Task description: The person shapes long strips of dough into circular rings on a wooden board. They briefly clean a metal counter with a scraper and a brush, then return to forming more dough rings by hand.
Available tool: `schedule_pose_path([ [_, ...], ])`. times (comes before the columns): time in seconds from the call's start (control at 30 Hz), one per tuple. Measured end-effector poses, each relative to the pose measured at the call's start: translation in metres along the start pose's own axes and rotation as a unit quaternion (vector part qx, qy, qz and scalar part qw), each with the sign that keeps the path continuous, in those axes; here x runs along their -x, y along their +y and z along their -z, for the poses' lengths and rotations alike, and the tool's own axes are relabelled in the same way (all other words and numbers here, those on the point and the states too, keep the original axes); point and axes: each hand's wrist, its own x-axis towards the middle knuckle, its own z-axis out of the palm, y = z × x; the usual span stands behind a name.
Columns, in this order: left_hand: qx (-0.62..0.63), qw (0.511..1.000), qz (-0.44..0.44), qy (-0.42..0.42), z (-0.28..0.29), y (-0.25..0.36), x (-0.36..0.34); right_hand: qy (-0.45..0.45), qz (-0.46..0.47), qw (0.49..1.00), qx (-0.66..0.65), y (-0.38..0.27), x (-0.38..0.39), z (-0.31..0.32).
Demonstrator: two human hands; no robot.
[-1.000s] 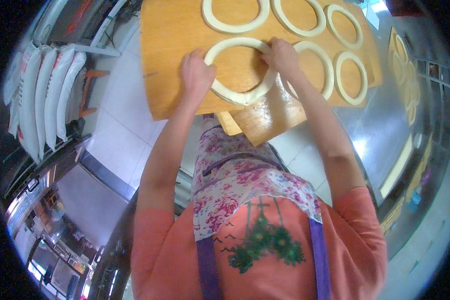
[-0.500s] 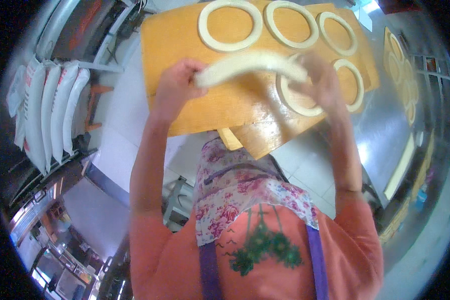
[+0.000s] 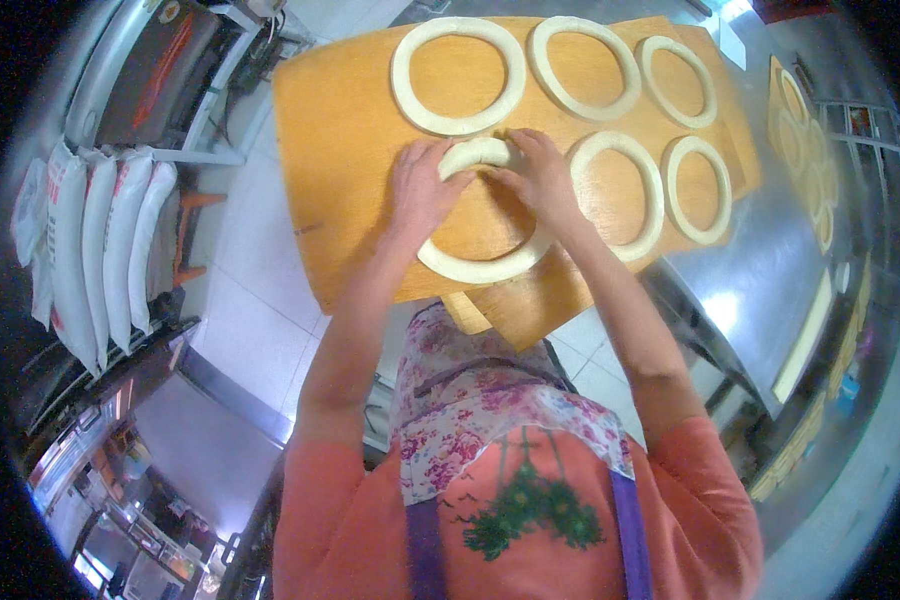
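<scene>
Head view, left hand point(image 3: 425, 190): closed around the far side of the held dough ring point(image 3: 485, 270)
Right hand point(image 3: 543, 182): clamped on that same side, near the left
Held dough ring: near row's left end, over the wooden board point(image 3: 342, 150)
Other dough rings point(image 3: 460, 125): 5, flat

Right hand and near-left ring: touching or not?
Touching: the head view shows the right hand pinching the far side of the near-left ring.
</scene>
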Motion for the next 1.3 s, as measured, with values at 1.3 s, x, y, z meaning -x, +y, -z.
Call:
schedule_pose_path([
  [1.3,0.195,0.978,-0.008,-0.070,-0.005,0.000,-0.009,-0.063,-0.049,0.997,-0.010,-0.008,-0.008,-0.021],
])
